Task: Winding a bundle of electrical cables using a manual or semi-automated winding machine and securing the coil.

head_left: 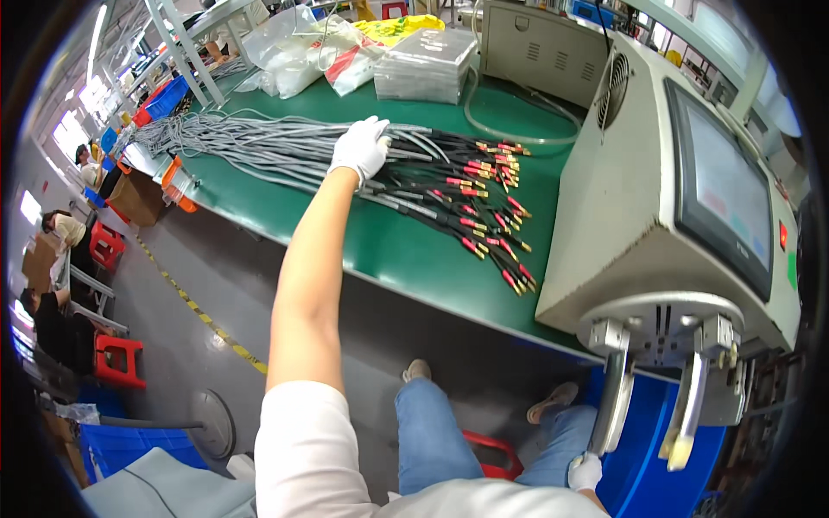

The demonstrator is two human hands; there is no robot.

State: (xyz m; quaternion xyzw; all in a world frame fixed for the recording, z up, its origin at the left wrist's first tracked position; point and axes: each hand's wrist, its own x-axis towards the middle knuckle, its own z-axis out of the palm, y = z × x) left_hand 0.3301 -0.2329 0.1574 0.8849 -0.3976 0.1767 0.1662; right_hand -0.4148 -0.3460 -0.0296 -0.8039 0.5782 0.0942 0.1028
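Observation:
A wide bundle of grey cables (268, 142) lies along the green table, its black-sleeved ends fanned out to the right. Those ends carry red and gold connectors (471, 226). My left hand (361, 152), in a white glove, reaches far over the bundle with its fingers curled on a cable among the upper strands. Low on the right, my right hand (585, 471), also gloved, is closed beside my knee, just under the tip of a curved metal arm (613, 404) of the machine. Whatever it may hold is hidden.
The beige machine (604, 207) with a touch screen (721, 186) stands at the right. Clear plastic boxes (425, 69) and plastic bags (302, 56) sit at the back of the green table (414, 285). An orange tape dispenser (179, 183) is on its left edge. Blue bins stand below the machine.

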